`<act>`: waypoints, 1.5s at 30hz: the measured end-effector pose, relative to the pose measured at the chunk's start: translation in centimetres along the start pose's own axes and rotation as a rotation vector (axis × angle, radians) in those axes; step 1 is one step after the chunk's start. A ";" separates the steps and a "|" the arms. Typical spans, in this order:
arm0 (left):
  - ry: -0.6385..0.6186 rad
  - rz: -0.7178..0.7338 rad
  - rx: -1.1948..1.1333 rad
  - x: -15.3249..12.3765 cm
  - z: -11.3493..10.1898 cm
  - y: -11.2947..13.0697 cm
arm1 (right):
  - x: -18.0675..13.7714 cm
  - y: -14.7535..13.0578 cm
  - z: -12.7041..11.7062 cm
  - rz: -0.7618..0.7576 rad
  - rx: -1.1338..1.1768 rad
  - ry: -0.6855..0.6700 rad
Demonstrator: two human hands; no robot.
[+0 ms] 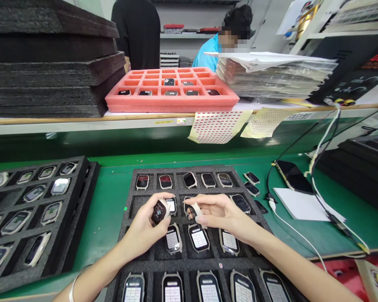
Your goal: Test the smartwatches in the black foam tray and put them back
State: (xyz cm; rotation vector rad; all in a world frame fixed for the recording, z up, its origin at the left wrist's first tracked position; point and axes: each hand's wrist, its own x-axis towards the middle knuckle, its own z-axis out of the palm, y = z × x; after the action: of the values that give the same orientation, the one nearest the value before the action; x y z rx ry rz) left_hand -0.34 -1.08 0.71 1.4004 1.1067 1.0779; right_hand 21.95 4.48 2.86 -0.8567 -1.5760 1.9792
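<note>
Above the black foam tray [164, 263] both hands hold smartwatch bodies without straps. My left hand [145, 224] grips a smartwatch [159, 212] by its edges, its dark screen lit with a small pattern and tilted sideways. Between the thumb and fingers of my right hand [219, 214] is a second smartwatch [194, 209], turned so that its pale rim shows. The two watches are apart. Several more watches lie in the tray's compartments, some with white lists on their screens, like the lit watch [199, 238]; others are dark, like the upper watch [189, 180].
Left stands another foam tray [72, 218] of watches. Right of the middle tray lie loose watch faces [252, 188], a phone [294, 177], white paper [302, 203] and cables [297, 235]. On the shelf are a red foam tray [173, 105], stacked black foam [44, 75] and two people behind.
</note>
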 end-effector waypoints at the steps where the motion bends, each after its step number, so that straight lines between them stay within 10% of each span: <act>1: 0.004 0.002 0.015 0.0 0.0 0.0 | 0.0 0.0 0.0 0.002 -0.003 -0.001; 25: -0.051 -0.166 -0.463 0.7 0.2 -0.9 | 0.3 -0.6 0.7 0.100 0.175 0.170; 45: -0.087 -0.147 -0.354 0.6 0.3 -0.8 | -0.1 -0.9 1.3 0.031 0.042 0.183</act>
State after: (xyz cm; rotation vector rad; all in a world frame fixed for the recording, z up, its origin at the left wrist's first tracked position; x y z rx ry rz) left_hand -0.04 -0.44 -0.11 1.0592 0.8899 1.0376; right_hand 21.09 3.77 3.91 -1.0205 -1.4213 1.8887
